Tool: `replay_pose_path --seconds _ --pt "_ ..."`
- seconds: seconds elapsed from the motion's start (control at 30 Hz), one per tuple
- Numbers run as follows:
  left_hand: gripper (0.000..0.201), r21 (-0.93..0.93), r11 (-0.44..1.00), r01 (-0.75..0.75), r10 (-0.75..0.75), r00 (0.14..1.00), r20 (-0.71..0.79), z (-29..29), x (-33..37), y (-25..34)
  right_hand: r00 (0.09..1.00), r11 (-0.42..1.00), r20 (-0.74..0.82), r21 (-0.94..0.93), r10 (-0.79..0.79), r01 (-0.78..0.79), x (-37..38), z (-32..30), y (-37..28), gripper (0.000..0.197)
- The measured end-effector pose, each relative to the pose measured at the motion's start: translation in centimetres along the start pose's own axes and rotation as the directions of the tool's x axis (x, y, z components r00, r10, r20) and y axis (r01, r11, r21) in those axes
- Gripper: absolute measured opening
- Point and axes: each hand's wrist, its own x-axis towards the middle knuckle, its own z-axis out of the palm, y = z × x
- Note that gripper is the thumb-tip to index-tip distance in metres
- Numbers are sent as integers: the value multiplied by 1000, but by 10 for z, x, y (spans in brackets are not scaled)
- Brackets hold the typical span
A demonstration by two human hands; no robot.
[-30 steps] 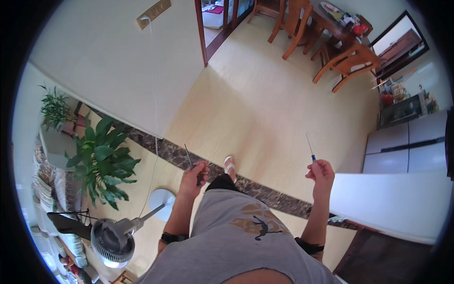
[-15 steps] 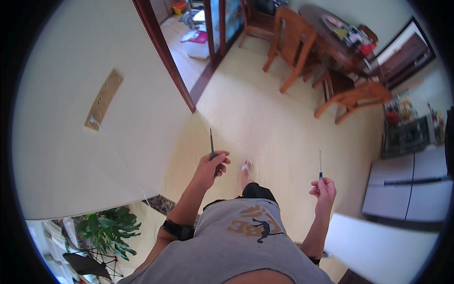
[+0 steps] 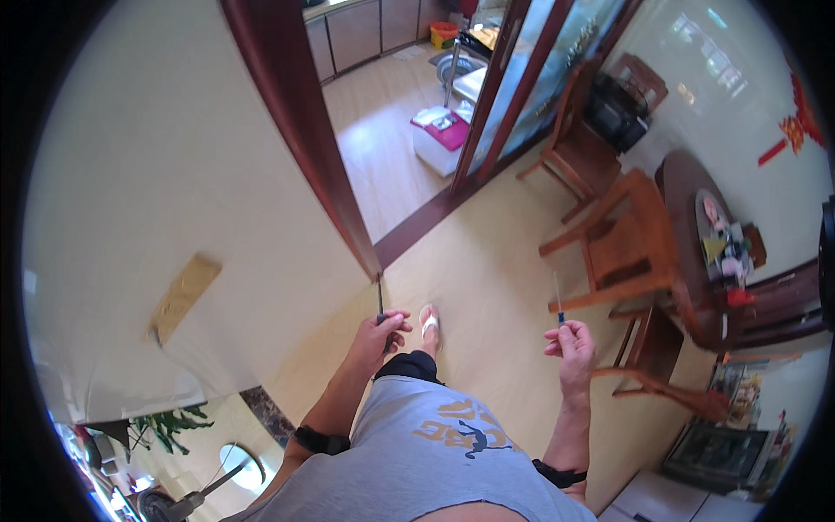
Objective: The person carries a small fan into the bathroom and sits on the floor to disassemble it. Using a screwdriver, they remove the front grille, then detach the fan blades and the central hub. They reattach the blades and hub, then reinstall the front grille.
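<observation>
My left hand [image 3: 376, 337] is closed around a thin dark-handled tool [image 3: 380, 300] whose metal shaft points up. My right hand [image 3: 572, 343] pinches a second thin tool [image 3: 557, 300] with a blue handle and a slim metal shaft, also held upright. Both hands are raised in front of my grey shirt [image 3: 435, 461], roughly level with each other and apart. One foot in a white sandal [image 3: 429, 324] shows on the pale wooden floor between them. A dark band sits on each wrist.
A cream wall [image 3: 174, 200] with a tan wall plate [image 3: 181, 296] stands on my left, ending at a dark red door frame [image 3: 304, 130]. Wooden chairs [image 3: 626, 252] and a round table [image 3: 704, 235] are on the right. A fan [image 3: 187, 500] and plant [image 3: 161, 431] lie behind left.
I have walked forward toward the doorway; the wall, door frame and chairs have drawn nearer. Both hands keep holding their tools upright in much the same pose.
</observation>
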Motion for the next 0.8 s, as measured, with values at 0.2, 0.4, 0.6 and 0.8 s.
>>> replay_pose_path --seconds 0.2,0.4,0.6,0.8 --pt "26 -37 999 13 -12 1000 18 47 155 119 986 997 164 -62 -40 51 195 74 -70 14" --pt "18 -66 991 -114 116 993 27 81 289 250 950 993 313 -103 -16 51 356 167 -122 16" --pt "20 -289 920 -264 221 959 -175 57 398 346 829 986 557 -98 -55 132 534 278 -163 14" --pt "16 -426 801 -421 202 859 -470 6 442 429 713 995 701 -71 -1 72 663 415 -233 10"
